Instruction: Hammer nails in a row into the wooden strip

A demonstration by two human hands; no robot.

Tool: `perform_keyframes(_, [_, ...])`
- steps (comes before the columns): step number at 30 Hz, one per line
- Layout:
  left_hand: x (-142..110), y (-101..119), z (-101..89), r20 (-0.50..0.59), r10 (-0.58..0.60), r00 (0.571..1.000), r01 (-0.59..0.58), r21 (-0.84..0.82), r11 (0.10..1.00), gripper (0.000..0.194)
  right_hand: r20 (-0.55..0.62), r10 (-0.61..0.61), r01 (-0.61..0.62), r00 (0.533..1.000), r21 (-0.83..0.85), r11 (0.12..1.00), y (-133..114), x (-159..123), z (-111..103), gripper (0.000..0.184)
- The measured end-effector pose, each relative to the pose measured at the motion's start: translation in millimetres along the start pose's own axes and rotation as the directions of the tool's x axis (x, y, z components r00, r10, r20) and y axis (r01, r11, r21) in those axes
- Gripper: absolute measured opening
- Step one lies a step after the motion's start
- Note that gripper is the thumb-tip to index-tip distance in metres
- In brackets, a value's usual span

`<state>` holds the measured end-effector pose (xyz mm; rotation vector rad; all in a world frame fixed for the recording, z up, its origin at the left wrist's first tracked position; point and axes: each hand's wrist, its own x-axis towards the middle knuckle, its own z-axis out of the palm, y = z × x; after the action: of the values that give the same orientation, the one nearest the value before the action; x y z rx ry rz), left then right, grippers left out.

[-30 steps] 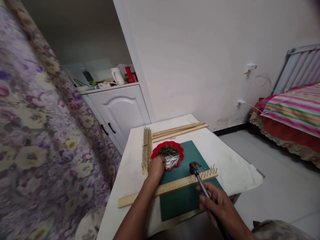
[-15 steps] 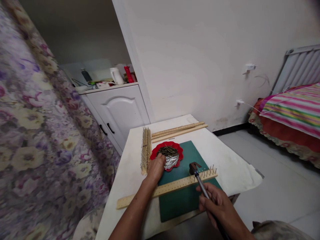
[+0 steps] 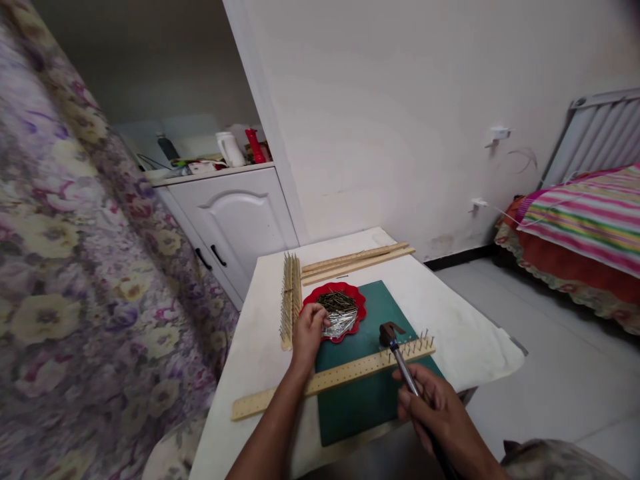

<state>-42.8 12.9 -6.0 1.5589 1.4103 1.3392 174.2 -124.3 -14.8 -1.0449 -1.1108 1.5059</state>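
My right hand (image 3: 435, 407) is wrapped round the handle of a claw hammer (image 3: 393, 335). The hammer's head hovers by the nails (image 3: 417, 345) that stand in the right end of a drilled wooden strip (image 3: 345, 375). Over the left rim of a scalloped red plate (image 3: 361, 303), my left hand (image 3: 309, 333) is pinched closed; what its fingertips hold, if anything, is too small to make out. Dark nails (image 3: 337, 300) and silvery nails (image 3: 341, 323) lie in the plate as two heaps. The strip crosses a green mat (image 3: 357, 413).
Nail-studded strips (image 3: 290, 303) stand left of the plate, points or shanks upward. More wooden strips (image 3: 357, 261) lie along the back of the white-covered table (image 3: 240, 373), a single nail (image 3: 342, 277) before them. A floral curtain (image 3: 75, 267) hangs at left; a bed (image 3: 580, 220) is at right.
My left hand has drawn back slightly from the nails toward the plate's left rim, its fingers lifted. My right hand and the hammer stay almost in place.
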Motion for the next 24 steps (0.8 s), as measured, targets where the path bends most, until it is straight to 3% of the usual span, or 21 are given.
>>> perform_keyframes(2, [-11.2,8.4,7.6,0.036,-0.125,0.991,0.13,-0.262,0.956,0.019,-0.025,-0.031,0.031,0.999,-0.005,1.0,0.9,1.8,0.7,0.029])
perform_keyframes(5, [-40.4,22.6,25.1,0.231,-0.224,0.947,0.314,-0.515,0.797,0.023,-0.082,-0.077,0.078,0.994,0.002,0.997,-1.0,5.2,2.7,0.03])
perform_keyframes(9, [-80.0,35.6,50.3,0.391,-0.282,0.876,0.475,-0.602,0.642,0.023,-0.142,-0.099,0.105,0.985,0.031,0.994,-4.3,7.9,3.9,0.03])
perform_keyframes(11, [-91.3,37.7,59.7,0.41,-0.284,0.867,0.492,-0.611,0.62,0.023,-0.14,-0.093,0.1,0.986,0.043,0.994,-3.8,7.8,3.0,0.029])
perform_keyframes(13, [-96.7,37.7,65.2,0.401,-0.271,0.875,0.473,-0.591,0.653,0.021,-0.128,-0.087,0.093,0.988,0.049,0.994,-2.3,6.8,1.3,0.028])
perform_keyframes(17, [-99.8,36.3,61.9,0.392,-0.171,0.904,0.337,-0.405,0.85,0.011,-0.118,-0.091,0.096,0.989,0.041,0.995,-2.3,3.4,-2.0,0.027])
perform_keyframes(20, [-102.3,36.9,52.2,0.414,0.027,0.91,0.05,-0.173,0.984,0.009,-0.117,-0.09,0.092,0.989,0.012,0.996,-5.8,1.0,-3.0,0.024])
perform_keyframes(24, [-107.9,39.0,44.1,0.494,0.269,0.827,-0.324,0.027,0.946,0.016,-0.094,-0.082,0.077,0.992,-0.057,0.995,-6.5,-0.8,-2.4,0.016])
